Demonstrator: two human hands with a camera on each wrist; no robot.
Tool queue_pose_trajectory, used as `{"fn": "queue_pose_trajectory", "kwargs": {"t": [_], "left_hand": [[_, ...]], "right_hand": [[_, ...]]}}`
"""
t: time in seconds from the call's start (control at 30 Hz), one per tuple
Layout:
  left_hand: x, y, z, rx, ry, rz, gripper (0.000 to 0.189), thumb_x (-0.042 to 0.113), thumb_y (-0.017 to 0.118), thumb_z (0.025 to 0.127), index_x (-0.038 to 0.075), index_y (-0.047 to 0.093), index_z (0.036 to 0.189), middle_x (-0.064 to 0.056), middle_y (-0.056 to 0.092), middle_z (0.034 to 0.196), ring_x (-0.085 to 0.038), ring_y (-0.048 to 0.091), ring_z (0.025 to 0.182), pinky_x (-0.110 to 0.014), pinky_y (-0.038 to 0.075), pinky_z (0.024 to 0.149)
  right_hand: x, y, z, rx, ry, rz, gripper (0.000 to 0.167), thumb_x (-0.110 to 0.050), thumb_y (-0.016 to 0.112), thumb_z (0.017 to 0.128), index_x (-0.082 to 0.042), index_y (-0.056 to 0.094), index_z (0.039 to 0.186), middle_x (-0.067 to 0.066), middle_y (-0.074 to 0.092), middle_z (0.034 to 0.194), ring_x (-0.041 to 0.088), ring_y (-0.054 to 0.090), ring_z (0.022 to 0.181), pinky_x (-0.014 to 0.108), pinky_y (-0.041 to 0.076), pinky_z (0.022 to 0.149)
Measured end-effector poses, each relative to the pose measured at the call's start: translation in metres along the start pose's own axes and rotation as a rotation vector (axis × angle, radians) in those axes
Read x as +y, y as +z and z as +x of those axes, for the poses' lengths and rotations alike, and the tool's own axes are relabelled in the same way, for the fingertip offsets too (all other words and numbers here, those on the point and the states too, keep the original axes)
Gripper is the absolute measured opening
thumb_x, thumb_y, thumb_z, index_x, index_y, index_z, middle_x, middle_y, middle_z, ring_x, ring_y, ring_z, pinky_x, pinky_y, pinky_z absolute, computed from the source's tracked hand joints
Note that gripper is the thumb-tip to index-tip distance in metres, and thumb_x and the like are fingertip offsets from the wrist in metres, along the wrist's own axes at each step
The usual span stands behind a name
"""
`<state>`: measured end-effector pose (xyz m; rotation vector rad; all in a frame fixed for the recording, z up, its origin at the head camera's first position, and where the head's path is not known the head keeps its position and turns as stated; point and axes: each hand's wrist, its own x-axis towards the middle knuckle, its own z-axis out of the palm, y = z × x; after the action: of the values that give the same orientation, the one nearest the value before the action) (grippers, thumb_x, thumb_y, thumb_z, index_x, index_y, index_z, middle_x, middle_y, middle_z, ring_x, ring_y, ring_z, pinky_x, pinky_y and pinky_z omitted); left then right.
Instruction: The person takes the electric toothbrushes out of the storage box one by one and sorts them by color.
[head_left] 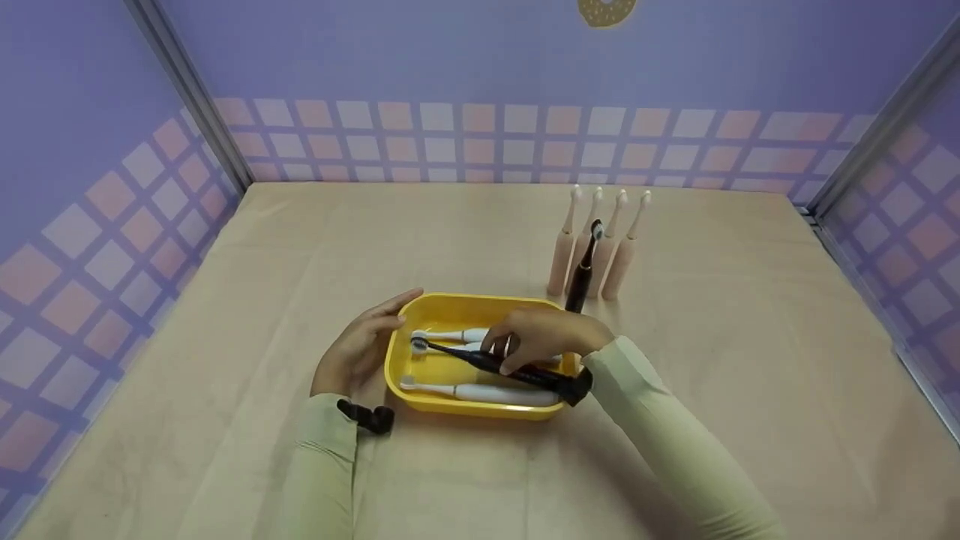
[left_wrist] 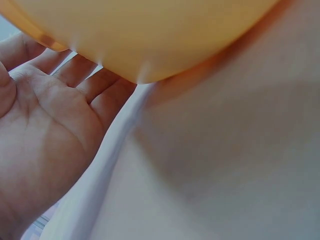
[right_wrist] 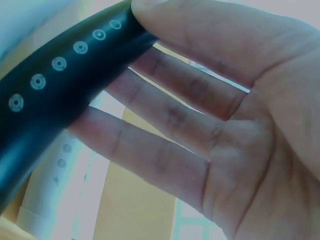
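Observation:
My right hand (head_left: 541, 334) pinches a black electric toothbrush (head_left: 480, 360) between thumb and fingers, over the yellow bin (head_left: 435, 409). Its head points left. In the right wrist view a row of round marks runs along the black handle (right_wrist: 70, 55). White electric toothbrushes lie in the bin: one along the front (head_left: 495, 394), others farther back, partly covered by my right hand. My left hand (head_left: 356, 349) is at the bin's left end. In the left wrist view its extended fingers (left_wrist: 107, 97) touch the bin's outer wall (left_wrist: 165, 40).
Several pink electric toothbrushes (head_left: 621, 262) stand upright in a row behind the bin's right end. Another black electric toothbrush (head_left: 581, 281) stands in front of them, close to the bin's back right corner. A cloth-covered table (head_left: 337, 240) meets tiled-pattern walls (head_left: 487, 142) at the back.

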<state>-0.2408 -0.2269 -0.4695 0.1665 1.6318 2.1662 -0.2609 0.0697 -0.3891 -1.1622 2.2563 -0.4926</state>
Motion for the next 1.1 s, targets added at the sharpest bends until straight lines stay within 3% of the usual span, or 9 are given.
{"fn": "queue_pose_trajectory", "kwargs": {"t": [0.3,0.7,0.87,1.1], "left_hand": [[-0.001,-0.001,0.0,0.001,0.01,0.008,0.054,0.004,0.038,0.099,0.012,0.03,0.152,-0.007,0.028,0.157,-0.023,0.038,0.138,-0.027,0.041,0.107],[-0.002,-0.003,-0.001,-0.041,0.004,0.041,0.053,0.011,0.039,0.102,0.019,0.028,0.153,-0.006,0.028,0.157,-0.021,0.044,0.134,-0.03,0.043,0.106],[-0.002,-0.003,-0.002,-0.048,0.015,0.046,0.054,0.012,0.04,0.102,0.016,0.025,0.154,-0.007,0.027,0.157,-0.018,0.047,0.131,-0.029,0.043,0.106],[-0.001,-0.002,-0.001,-0.033,0.003,0.024,0.052,0.009,0.038,0.102,0.017,0.029,0.153,-0.006,0.028,0.157,-0.025,0.036,0.139,-0.03,0.04,0.108]], "right_hand": [[0.001,0.001,-0.005,0.061,-0.084,-0.023,0.035,-0.014,0.071,0.086,-0.011,0.067,0.121,0.004,0.071,0.107,0.013,0.066,0.096,0.028,0.054,0.084],[0.0,0.001,-0.015,0.173,-0.152,0.017,0.036,-0.014,0.067,0.088,-0.009,0.066,0.123,0.005,0.07,0.11,0.017,0.067,0.095,0.039,0.055,0.087],[0.004,0.002,-0.02,0.259,-0.213,0.049,0.036,-0.012,0.067,0.087,-0.006,0.065,0.123,0.008,0.07,0.115,0.02,0.068,0.1,0.038,0.054,0.089],[0.005,0.004,-0.031,0.418,-0.207,0.089,0.036,-0.013,0.068,0.088,-0.004,0.065,0.123,0.009,0.07,0.114,0.019,0.068,0.099,0.04,0.055,0.087]]}}
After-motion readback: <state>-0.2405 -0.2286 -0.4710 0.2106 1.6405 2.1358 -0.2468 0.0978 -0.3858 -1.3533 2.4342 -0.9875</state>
